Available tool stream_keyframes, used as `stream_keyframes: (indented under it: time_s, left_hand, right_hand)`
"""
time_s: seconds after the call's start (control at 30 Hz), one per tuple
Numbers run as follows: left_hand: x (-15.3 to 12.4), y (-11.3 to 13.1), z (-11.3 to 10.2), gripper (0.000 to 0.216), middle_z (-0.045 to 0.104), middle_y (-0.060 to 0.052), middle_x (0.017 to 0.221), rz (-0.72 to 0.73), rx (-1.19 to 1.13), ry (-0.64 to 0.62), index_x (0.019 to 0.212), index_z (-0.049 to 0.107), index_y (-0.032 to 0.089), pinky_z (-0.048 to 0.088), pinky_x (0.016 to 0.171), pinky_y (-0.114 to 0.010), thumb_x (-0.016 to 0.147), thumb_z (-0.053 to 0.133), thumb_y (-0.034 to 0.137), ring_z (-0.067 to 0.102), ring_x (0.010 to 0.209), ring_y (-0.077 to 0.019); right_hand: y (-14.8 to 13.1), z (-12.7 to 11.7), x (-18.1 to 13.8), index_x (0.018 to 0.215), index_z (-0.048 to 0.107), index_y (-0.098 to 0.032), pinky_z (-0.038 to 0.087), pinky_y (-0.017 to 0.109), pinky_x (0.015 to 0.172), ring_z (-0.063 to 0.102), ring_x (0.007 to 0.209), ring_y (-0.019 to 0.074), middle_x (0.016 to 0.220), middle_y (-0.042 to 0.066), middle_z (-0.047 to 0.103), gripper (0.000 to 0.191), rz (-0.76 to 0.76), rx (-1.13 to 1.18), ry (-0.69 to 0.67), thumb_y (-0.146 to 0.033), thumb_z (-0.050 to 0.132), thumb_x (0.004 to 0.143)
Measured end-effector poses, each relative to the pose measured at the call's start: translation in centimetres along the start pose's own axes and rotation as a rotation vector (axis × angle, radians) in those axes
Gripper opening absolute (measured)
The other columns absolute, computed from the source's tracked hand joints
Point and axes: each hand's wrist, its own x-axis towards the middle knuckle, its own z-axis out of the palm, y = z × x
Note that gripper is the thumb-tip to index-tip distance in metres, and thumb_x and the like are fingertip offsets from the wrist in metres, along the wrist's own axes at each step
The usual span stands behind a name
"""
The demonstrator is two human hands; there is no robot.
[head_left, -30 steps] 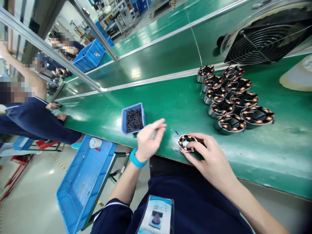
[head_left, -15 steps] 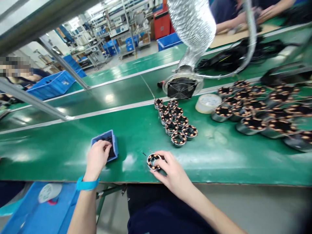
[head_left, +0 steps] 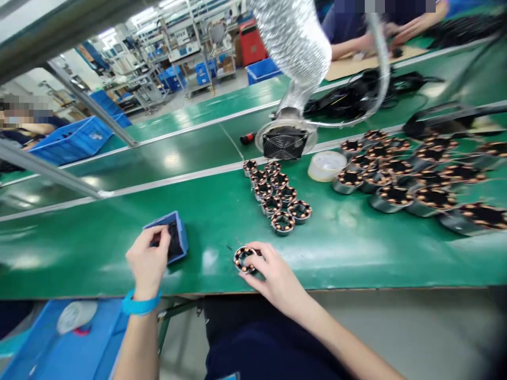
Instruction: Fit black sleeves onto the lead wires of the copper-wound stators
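Observation:
My left hand (head_left: pixel 148 258) is at the small blue bin (head_left: pixel 182 235), its thumb and fingertips pinched together over the bin's left side. Whatever the pinch holds is too small to make out. Dark small parts (head_left: pixel 173 244) lie inside the bin. On the green bench, my right hand (head_left: pixel 271 269) grips a motor stator (head_left: pixel 238 259), a metal ring with copper windings, with fingers around its right side and one reaching into the opening. Behind that hand, several similar stators (head_left: pixel 282 223) stand in two rows. A tiny dark piece (head_left: pixel 229 247) lies just beyond the held stator.
More, larger-looking stators (head_left: pixel 392 198) crowd the right of the bench beside a roll of clear tape (head_left: pixel 327 165). A fan (head_left: pixel 285 143) on a foil duct (head_left: pixel 295 47) hangs over the back edge. Co-workers sit across the line. A blue crate (head_left: pixel 43 343) is below left.
My left hand has drawn back slightly to the left, fingertips rising over the bin. My right hand still holds the stator. The whole view has shifted a little.

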Motion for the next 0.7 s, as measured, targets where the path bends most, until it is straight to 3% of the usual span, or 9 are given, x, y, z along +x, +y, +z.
stream_keyframes:
  time_s: [0.03, 0.1, 0.23, 0.37, 0.7]
  left_hand:
    - [-0.7, 1.3, 0.2, 0.024, 0.077, -0.006, 0.095, -0.044, -0.179, 0.009, 0.098, 0.073, 0.018, 0.057, 0.082, -0.034, 0.094, 0.061, 0.038, 0.073, 0.086, -0.0219]
    - [-1.9, 4.1, 1.2, 0.023, 0.079, -0.007, 0.094, -0.073, -0.480, -0.088, 0.098, 0.075, 0.017, 0.060, 0.078, -0.031, 0.093, 0.066, 0.038, 0.075, 0.084, -0.0201]
    - [-3.4, 8.1, 4.0, 0.017, 0.079, -0.007, 0.089, -0.019, -0.762, -0.363, 0.090, 0.076, 0.017, 0.060, 0.075, -0.028, 0.092, 0.070, 0.033, 0.076, 0.080, -0.0178]
    - [-3.3, 9.2, 5.1, 0.016, 0.079, -0.005, 0.087, -0.010, -0.792, -0.489, 0.088, 0.075, 0.016, 0.059, 0.076, -0.025, 0.092, 0.070, 0.030, 0.075, 0.079, -0.0158]
    - [-3.0, 9.3, 4.6, 0.009, 0.077, -0.001, 0.085, 0.138, -0.674, -0.447, 0.087, 0.075, 0.017, 0.057, 0.074, -0.021, 0.091, 0.068, 0.020, 0.072, 0.075, -0.0121]
  right_hand:
    - [0.0, 0.0, 0.0, 0.101, 0.060, -0.022, 0.056, 0.045, 0.095, 0.059, 0.116, 0.0265, 0.126, 0.012, 0.058, 0.008, -0.003, -0.009, -0.004, -0.021, 0.066, 0.097]
    - [0.1, 0.0, -0.1, 0.101, 0.059, -0.022, 0.056, 0.045, 0.095, 0.058, 0.116, 0.0263, 0.126, 0.012, 0.058, 0.006, -0.011, -0.027, -0.007, -0.021, 0.064, 0.098]
    - [0.2, 0.1, 0.0, 0.102, 0.058, -0.022, 0.056, 0.045, 0.093, 0.058, 0.115, 0.0268, 0.126, 0.013, 0.057, 0.006, -0.039, -0.051, -0.004, -0.023, 0.063, 0.099]
    - [0.5, 0.2, -0.2, 0.101, 0.057, -0.021, 0.056, 0.047, 0.093, 0.057, 0.115, 0.0281, 0.127, 0.014, 0.056, 0.007, -0.052, -0.052, -0.006, -0.024, 0.063, 0.100]
    - [0.6, 0.3, -0.1, 0.102, 0.055, -0.022, 0.056, 0.048, 0.092, 0.058, 0.115, 0.0286, 0.126, 0.013, 0.056, 0.009, -0.057, -0.047, -0.008, -0.022, 0.063, 0.099]
